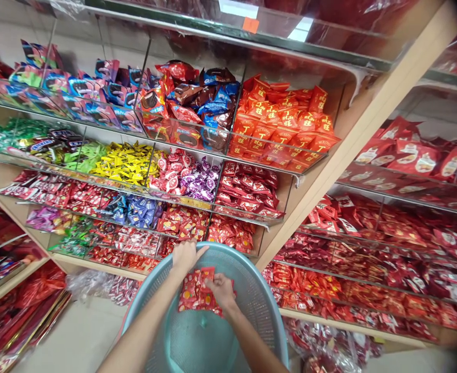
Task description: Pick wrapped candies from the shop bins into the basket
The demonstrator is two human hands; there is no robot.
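A teal plastic basket [265, 282] with perforated walls stands in front of the shelves. My left hand [185, 256] is closed over its far rim, the thumb lying along the edge to the right and the fingertips hidden beyond it. Inside, red candy packets [197, 298] with yellow and white prints lie in a small pile against the far wall. My right hand [221, 289] reaches into the basket, its fingers curled onto the packets at the pile's right side. How many packets it holds is hidden. The basket's smooth bottom [201, 342] shows below the pile.
Right behind the basket, clear-fronted shelves carry red packets [228, 233], yellow candies [123, 163], purple candies [201, 178] and orange-red bags [282, 127]. A wooden upright [309, 194] divides them from more red packets [368, 259] at right. Plastic bags [90, 284] lie on the floor [80, 331].
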